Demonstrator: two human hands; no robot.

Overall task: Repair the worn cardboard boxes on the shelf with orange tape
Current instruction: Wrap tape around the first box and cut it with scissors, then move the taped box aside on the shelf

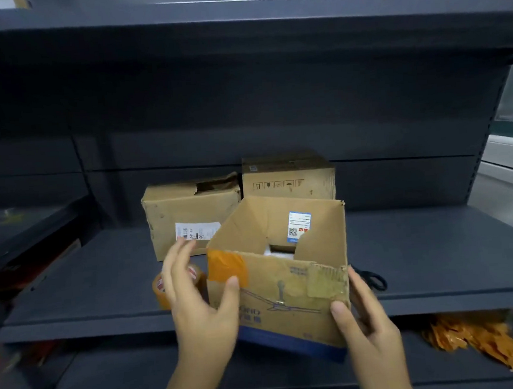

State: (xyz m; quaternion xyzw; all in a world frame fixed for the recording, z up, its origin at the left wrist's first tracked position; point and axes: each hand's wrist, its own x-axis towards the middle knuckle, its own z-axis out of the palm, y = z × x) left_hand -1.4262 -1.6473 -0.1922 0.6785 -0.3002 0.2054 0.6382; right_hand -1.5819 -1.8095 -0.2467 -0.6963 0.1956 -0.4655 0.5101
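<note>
An open-topped cardboard box [287, 287] sits tilted at the front edge of the dark shelf [104, 298], overhanging it. A patch of orange tape [225, 265] covers its upper left front corner. My left hand [201, 309] is spread beside that corner, thumb pressing on the tape's lower edge. My right hand [366, 317] grips the box's worn right front corner, thumb on the front face. A roll of orange tape [161, 289] stands on the shelf behind my left hand, partly hidden.
Two closed worn boxes stand behind: a torn one [186, 212] at left and another [289, 176] at right. Black scissors [374, 278] lie on the shelf right of the open box. Orange packets [475, 343] fill the lower shelf at right.
</note>
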